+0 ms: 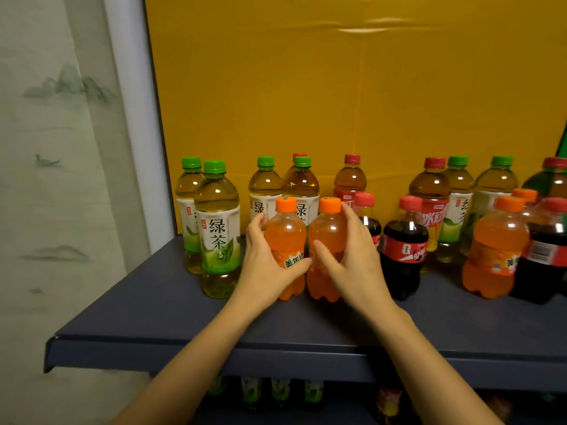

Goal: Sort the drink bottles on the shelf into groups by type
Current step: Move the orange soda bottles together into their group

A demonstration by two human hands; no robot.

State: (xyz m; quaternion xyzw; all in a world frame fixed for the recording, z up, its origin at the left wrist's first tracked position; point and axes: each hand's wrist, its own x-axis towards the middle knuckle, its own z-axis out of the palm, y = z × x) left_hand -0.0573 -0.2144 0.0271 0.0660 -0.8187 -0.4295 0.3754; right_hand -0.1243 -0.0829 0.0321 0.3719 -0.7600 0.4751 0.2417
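Two orange sodas (285, 237) stand touching on the shelf (184, 317), left hand (264, 265) and right hand (356, 262) each with fingers curled round one; a hasty slide could topple the cola (403, 250) just beside the right hand.

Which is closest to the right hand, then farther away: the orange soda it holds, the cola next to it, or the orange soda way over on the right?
1. Held orange soda: in the right hand, touching it.
2. Cola: just to the right of the hand.
3. Far orange soda: front row, near the shelf's right end.
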